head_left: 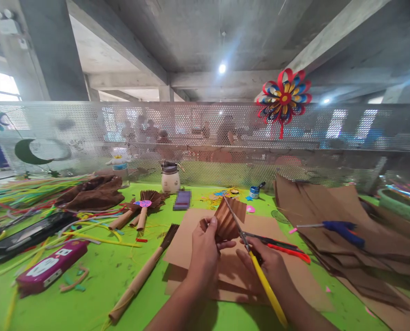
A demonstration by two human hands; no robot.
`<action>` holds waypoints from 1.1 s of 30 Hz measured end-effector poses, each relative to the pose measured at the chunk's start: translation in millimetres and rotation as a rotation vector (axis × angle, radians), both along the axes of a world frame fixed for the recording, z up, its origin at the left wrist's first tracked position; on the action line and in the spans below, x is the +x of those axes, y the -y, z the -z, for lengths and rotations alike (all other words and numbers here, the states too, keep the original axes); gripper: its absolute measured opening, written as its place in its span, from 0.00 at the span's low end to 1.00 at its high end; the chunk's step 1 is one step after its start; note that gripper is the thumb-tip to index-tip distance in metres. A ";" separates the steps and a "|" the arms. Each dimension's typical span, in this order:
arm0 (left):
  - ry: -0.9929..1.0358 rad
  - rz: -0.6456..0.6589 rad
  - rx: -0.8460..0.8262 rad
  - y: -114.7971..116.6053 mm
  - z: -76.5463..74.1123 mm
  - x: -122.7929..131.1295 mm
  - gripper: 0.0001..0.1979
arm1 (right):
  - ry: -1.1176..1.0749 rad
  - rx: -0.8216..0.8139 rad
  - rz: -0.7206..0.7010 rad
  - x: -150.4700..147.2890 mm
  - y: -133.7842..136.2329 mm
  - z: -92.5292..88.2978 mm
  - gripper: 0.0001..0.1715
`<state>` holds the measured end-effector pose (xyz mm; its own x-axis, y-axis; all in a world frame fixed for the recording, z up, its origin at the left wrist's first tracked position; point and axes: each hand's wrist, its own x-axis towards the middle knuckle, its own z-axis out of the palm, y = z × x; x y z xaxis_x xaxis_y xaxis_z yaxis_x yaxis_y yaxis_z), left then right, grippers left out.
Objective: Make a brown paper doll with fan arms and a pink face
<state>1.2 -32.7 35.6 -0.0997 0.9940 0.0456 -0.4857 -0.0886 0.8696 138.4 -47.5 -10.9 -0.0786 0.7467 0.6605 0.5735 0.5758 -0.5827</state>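
My left hand point(205, 250) grips a piece of pleated brown paper point(230, 218), thumb on top and fingers beneath. In my right hand point(269, 264) is a pair of scissors point(260, 276) with a yellow handle; the blades point up and away, across the right part of the pleated paper. Whether the blades are biting into the paper I cannot tell. Just beyond my right hand lies a black and red tool point(287, 248), its near end partly hidden. Flat brown paper sheets point(187, 230) lie under both hands.
To the left are a rolled-paper stick point(139, 278), a purple case point(53, 266), a black case point(29, 234) and colourful strips. A jug point(170, 178), phone point(182, 201) and small blue jar point(254, 191) stand behind. At right, a blue-handled tool point(344, 232) lies on stacked brown paper point(329, 207).
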 end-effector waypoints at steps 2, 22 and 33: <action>0.029 -0.006 0.006 -0.9 0.8 -0.1 0.12 | 0.007 -0.004 -0.002 0.2 -0.3 0.1 0.13; -0.017 0.066 -0.060 -10.6 8.9 -3.6 0.10 | -0.120 -0.154 0.114 13.9 -12.7 -2.9 0.20; -0.238 -0.059 -0.037 -16.0 12.9 -6.3 0.11 | 0.438 -0.295 0.188 38.5 -26.2 11.3 0.18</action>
<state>-5.2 -16.8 22.7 -0.1489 0.9881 0.0383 -0.2613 -0.0766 0.9622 176.9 -21.3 -22.2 -0.1463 0.9225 0.3572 0.8754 0.2888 -0.3876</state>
